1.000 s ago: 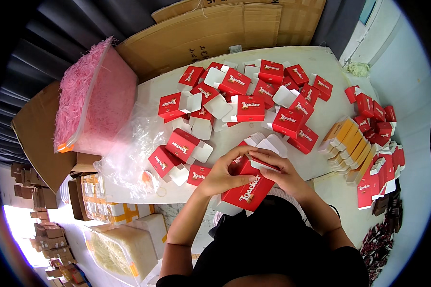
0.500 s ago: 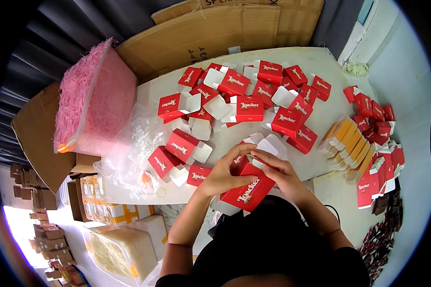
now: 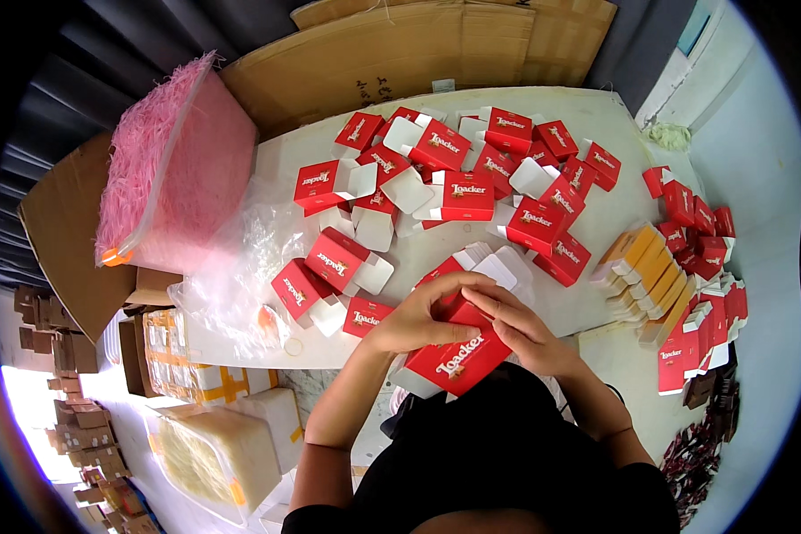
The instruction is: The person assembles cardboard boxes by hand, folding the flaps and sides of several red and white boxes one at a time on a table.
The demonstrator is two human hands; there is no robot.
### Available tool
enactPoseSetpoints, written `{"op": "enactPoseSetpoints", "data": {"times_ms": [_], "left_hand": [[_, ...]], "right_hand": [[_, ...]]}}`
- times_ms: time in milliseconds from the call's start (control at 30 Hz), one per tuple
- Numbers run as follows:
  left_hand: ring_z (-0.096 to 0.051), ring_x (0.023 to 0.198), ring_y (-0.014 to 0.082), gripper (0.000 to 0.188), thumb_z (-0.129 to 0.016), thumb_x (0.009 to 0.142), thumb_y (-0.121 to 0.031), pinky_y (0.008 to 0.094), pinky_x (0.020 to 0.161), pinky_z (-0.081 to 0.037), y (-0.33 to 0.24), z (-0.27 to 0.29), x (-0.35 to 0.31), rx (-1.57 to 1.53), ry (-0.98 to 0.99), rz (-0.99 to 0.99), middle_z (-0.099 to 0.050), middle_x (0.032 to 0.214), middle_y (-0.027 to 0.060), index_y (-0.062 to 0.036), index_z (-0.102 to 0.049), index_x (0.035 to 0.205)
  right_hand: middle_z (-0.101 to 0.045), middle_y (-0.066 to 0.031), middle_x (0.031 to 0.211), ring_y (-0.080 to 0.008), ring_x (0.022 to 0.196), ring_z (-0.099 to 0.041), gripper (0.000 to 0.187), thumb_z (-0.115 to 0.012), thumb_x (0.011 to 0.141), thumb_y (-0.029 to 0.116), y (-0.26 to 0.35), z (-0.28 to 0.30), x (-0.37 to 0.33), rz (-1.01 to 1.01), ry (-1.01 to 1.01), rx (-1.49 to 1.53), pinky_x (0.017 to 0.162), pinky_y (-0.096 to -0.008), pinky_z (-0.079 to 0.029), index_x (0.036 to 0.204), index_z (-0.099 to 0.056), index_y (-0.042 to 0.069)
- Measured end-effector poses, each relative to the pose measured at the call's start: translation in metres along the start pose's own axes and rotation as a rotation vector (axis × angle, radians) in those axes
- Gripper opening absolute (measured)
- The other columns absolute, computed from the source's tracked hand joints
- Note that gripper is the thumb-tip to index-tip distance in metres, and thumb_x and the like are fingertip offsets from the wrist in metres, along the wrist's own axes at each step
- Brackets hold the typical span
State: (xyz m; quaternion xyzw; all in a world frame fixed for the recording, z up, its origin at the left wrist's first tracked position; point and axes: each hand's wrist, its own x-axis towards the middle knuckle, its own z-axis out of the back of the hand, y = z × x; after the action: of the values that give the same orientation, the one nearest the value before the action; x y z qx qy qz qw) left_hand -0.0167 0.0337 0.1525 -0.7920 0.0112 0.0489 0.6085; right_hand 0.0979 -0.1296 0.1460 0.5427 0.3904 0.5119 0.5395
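Note:
Close to my body I hold a small red carton [image 3: 459, 360] tilted over the table's near edge. My left hand [image 3: 423, 319] wraps round its left side, with the thumb lying across the top face. My right hand [image 3: 527, 331] presses its fingers on the carton's far right end, and both hands' fingertips meet there. A white flap sticks out at the carton's lower left end. Just beyond my hands lies a stack of flat folded red-and-white cartons [image 3: 494, 265], partly hidden by my fingers.
Several red cartons [image 3: 468, 196] with white flaps cover the middle of the white table [image 3: 338, 138]. A bin of pink paper shreds [image 3: 173, 169] and clear plastic film [image 3: 240, 294] sit left. Yellow-and-white packs [image 3: 645, 276] and more red cartons [image 3: 676, 203] lie right.
The white flap that showed between my hands at the carton's far end is now out of sight, with my right fingers moved over that end. The whole view has shifted slightly.

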Motion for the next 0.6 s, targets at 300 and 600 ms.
{"op": "enactPoseSetpoints", "data": {"times_ms": [300,600], "left_hand": [[-0.048,0.101,0.0119,0.030,-0.067,0.070,0.001,0.0268,0.087,-0.037,0.007,-0.005,-0.002,-0.022,-0.164,0.016,-0.055,0.105,0.0036,-0.0045,-0.059,0.098],[-0.049,0.104,0.0185,0.029,-0.064,0.076,-0.004,0.0318,0.093,-0.037,0.048,0.004,0.013,0.149,-0.445,-0.144,-0.043,0.119,0.0102,-0.0038,-0.054,0.104]], "right_hand": [[-0.014,-0.0236,0.141,-0.0342,0.131,-0.018,0.064,-0.049,0.086,0.021,-0.010,-0.010,0.002,0.143,-0.155,-0.108,0.105,-0.0398,-0.017,0.138,-0.020,-0.001],[-0.042,-0.0119,0.130,-0.0181,0.118,-0.039,0.057,-0.055,0.087,0.022,-0.029,0.011,-0.007,-0.367,-0.151,0.277,0.098,-0.0317,-0.032,0.136,-0.030,0.005]]}}
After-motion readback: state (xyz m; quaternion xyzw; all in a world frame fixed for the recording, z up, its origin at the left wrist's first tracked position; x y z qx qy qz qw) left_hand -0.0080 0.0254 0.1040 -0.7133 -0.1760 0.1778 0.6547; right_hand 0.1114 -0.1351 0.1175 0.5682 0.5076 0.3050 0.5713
